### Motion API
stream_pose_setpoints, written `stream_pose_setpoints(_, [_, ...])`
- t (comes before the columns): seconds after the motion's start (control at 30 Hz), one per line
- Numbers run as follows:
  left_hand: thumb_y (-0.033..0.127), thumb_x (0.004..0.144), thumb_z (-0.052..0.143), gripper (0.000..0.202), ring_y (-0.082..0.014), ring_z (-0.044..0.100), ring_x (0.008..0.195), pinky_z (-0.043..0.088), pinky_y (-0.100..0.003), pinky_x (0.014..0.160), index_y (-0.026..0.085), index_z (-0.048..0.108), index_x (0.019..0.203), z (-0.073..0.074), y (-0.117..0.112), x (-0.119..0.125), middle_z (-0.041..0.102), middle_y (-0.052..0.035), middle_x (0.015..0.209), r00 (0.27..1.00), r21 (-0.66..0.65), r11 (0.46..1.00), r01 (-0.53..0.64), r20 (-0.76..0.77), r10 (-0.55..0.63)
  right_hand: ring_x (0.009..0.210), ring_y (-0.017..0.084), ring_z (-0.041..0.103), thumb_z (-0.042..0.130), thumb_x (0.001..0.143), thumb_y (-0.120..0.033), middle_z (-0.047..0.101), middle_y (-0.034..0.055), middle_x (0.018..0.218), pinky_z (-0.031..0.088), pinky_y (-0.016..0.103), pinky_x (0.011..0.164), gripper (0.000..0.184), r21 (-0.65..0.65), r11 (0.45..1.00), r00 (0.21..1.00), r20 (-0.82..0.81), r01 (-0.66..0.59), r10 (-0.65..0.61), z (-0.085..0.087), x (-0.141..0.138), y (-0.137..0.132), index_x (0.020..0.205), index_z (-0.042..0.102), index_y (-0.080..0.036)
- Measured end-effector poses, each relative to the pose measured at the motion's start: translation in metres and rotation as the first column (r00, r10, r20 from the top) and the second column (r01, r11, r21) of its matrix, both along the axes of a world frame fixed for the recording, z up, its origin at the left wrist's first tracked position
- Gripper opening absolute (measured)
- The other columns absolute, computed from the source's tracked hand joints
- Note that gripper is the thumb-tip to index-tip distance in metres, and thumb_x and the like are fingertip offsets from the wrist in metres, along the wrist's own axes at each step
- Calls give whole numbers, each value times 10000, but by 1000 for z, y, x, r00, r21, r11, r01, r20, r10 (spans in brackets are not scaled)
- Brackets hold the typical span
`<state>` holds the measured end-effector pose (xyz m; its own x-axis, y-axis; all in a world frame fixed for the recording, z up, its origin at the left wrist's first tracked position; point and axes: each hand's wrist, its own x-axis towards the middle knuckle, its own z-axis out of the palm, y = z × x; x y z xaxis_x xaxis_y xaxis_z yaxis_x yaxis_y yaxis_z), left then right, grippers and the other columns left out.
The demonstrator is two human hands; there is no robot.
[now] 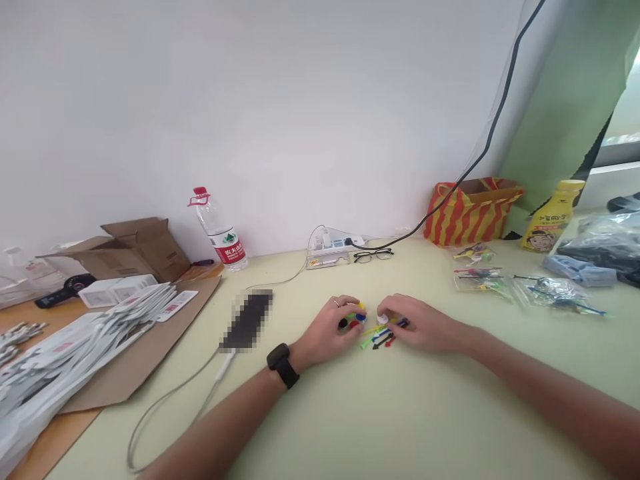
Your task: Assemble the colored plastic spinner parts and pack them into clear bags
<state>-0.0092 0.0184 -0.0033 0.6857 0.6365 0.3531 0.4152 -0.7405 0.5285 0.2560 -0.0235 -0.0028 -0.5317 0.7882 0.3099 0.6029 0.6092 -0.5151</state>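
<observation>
My left hand (331, 328), with a black watch on the wrist and a ring on one finger, rests on the pale green table (380, 413) with its fingers curled round a small cluster of coloured round pieces (354, 320) in red, blue, yellow and black. My right hand (420, 324) lies just to the right, fingers pinched on a small white round piece (383, 319). Several thin coloured plastic sticks (380, 337) in green, blue, red, yellow and black lie under and between both hands.
A phone (247, 321) with a white cable lies left of my hands. Farther left are white packets (85, 333) on cardboard and an open box (133, 248). Along the wall stand a water bottle (220, 233), power strip (333, 243), glasses (374, 255), striped bag (470, 212), yellow bottle (550, 217). Clear bags of sticks (500, 277) lie right.
</observation>
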Motion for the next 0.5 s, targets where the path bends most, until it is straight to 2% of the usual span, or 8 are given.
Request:
stream_pose_setpoints(0.1, [200, 988, 550, 320, -268, 590, 1308, 516, -470, 1104, 259, 696, 1267, -3, 6, -7, 628, -99, 1420, 1000, 31, 999, -24, -15, 25, 849, 185, 632, 484, 891, -77, 694, 36, 1018, 535, 321, 792, 313, -60, 998, 1000, -17, 17, -18, -1, 4, 0, 1122, 619, -238])
stream_pose_setpoints(0.2, [143, 981, 504, 466, -276, 492, 1447, 432, -503, 1202, 281, 624, 1410, -1, 7, -10, 518, -78, 1571, 996, -6, 1000, 7, -85, -7, 912, 188, 660, 485, 902, -82, 704, 50, 1100, 560, 331, 843, 343, -108, 994, 997, -79, -10, 1, -2, 4, -1, 1166, 637, -239])
stream_pose_setpoints(0.27, [211, 996, 546, 529, -288, 413, 1510, 397, -517, 1230, 305, 523, 1516, 3, 4, -10, 424, -65, 1643, 988, -31, 997, 68, -134, -71, 990, 198, 681, 528, 930, -133, 701, 63, 1189, 582, 340, 878, 334, -168, 983, 988, -147, -70, 45, -2, 1, -2, 1226, 636, -244])
stream_pose_setpoints(0.37, [417, 976, 653, 641, -313, 344, 1547, 370, -533, 1246, 306, 442, 1571, 9, -3, -7, 336, -74, 1688, 978, -6, 992, 123, -168, -122, 1039, 199, 692, 526, 967, -170, 705, 61, 1218, 605, 343, 890, 328, -226, 960, 964, -243, -165, 109, -4, -7, -4, 1269, 628, -247])
stream_pose_setpoints(0.43, [485, 945, 690, 703, -331, 315, 1558, 358, -544, 1250, 290, 439, 1572, 10, -5, -6, 318, -90, 1695, 977, 39, 991, 129, -178, -120, 1023, 194, 689, 493, 971, -154, 713, 53, 1177, 615, 337, 859, 304, -210, 963, 957, -270, -167, 107, -6, -11, -5, 1219, 646, -240])
stream_pose_setpoints(0.5, [477, 950, 685, 666, -341, 323, 1551, 373, -554, 1236, 284, 468, 1550, 8, -6, -4, 355, -101, 1678, 980, 95, 988, 120, -172, -102, 1001, 193, 682, 475, 968, -151, 713, 51, 1151, 623, 331, 808, 283, -184, 974, 960, -270, -129, 77, -8, -12, -4, 1165, 660, -234])
